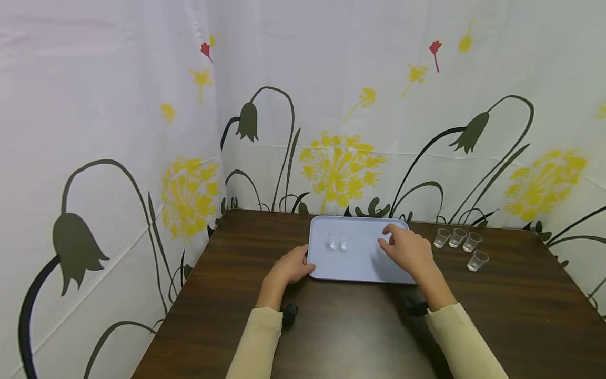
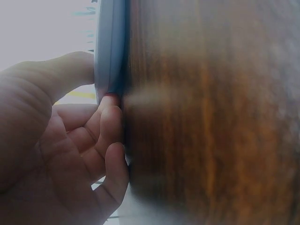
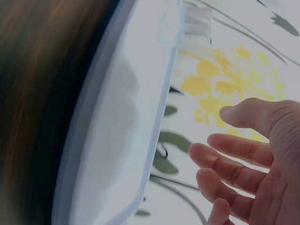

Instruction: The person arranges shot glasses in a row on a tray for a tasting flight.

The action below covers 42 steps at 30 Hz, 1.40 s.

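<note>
Tray (image 1: pixel 350 266) first: I read the step in hand as steadying it, since the left hand (image 1: pixel 290 265) pinches its left rim — thumb against the edge, fingers curled toward the underside. The right hand (image 1: pixel 408 248) hangs above the tray's right part, fingers apart and loosely bent, holding nothing. From my remote seat, I judge that the next move calls for a firm left pinch, and for right fingers that come down gently, so no cup is knocked. The tray looks pale blue, shallow and round-cornered. Two small clear cups (image 1: pixel 333 242) stand on it, between both hands' fingers — four other clear cups (image 1: pixel 472 242) are on the table (image 1: pixel 341 326), to the right fingers' right.
</note>
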Each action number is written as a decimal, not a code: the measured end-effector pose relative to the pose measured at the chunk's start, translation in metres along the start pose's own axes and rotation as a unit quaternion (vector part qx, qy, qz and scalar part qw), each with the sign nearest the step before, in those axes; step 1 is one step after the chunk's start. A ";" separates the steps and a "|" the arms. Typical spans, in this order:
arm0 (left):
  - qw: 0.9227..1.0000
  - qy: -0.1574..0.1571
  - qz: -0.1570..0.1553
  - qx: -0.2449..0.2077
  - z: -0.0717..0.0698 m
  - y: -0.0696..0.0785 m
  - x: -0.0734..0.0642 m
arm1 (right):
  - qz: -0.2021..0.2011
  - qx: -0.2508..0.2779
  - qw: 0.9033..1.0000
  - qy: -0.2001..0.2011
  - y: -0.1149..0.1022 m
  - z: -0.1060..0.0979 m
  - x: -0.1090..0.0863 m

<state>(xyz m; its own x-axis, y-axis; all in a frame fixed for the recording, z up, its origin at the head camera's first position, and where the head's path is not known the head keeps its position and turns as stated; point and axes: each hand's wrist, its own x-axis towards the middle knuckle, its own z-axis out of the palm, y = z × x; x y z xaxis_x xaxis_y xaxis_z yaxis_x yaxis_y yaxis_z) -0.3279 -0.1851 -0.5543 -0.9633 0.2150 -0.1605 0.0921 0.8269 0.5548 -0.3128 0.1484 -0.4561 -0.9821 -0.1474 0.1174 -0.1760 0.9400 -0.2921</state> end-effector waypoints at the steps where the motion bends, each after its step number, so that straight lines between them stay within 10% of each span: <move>1: 1.000 0.000 0.000 0.001 0.002 -0.003 0.002 | 0.004 0.000 1.000 0.002 0.003 -0.002 -0.002; 29: 1.000 -0.004 0.007 -0.027 0.014 -0.026 0.013 | 0.090 0.031 0.995 -0.004 0.094 -0.040 -0.037; 42: 1.000 0.006 0.011 -0.014 0.007 -0.007 0.005 | 0.175 0.029 0.982 -0.062 0.153 -0.077 -0.061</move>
<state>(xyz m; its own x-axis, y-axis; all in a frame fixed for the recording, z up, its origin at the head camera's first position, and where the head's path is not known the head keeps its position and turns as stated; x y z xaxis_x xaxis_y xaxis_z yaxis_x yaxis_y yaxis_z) -0.3318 -0.1862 -0.5644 -0.9640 0.2268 -0.1388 0.1063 0.8072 0.5807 -0.2750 0.3249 -0.4349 -0.9833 0.1414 -0.1145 0.1730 0.9216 -0.3474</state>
